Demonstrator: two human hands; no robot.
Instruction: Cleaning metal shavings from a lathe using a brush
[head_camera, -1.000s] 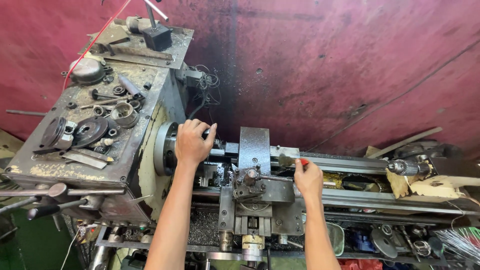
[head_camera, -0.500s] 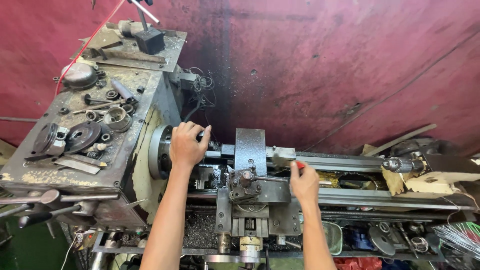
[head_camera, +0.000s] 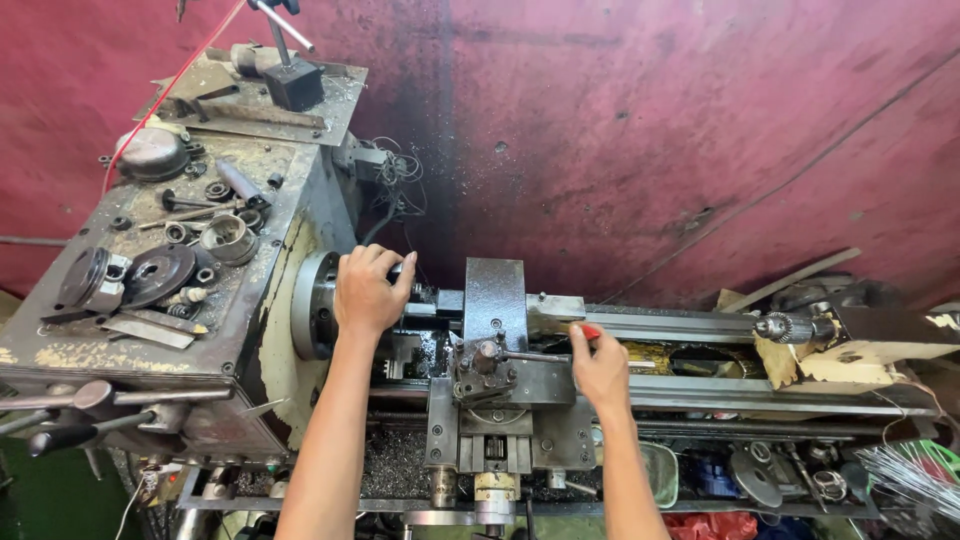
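— Steel chuck (head_camera: 318, 305) on the lathe (head_camera: 500, 390): is that what the left hand (head_camera: 368, 292) has?
— Yes. The left grip is curled over the chuck's front, fingers wrapped across the top of it, just beside the grey headstock (head_camera: 150, 300) littered with gears and loose parts.
— And the right hand (head_camera: 600, 368)?
— Its grip is closed on a small red-tipped tool (head_camera: 590, 331), pinched between thumb and fingers, with only the red end showing above the knuckles. That hand sits just right of the tool post (head_camera: 495, 300) and carriage (head_camera: 505, 400), over the bed rails.
— How far apart are the two?
— The tool post stands between them. The drill chuck on the tailstock (head_camera: 785, 327) lies well off to the right, against the red wall (head_camera: 650, 130).
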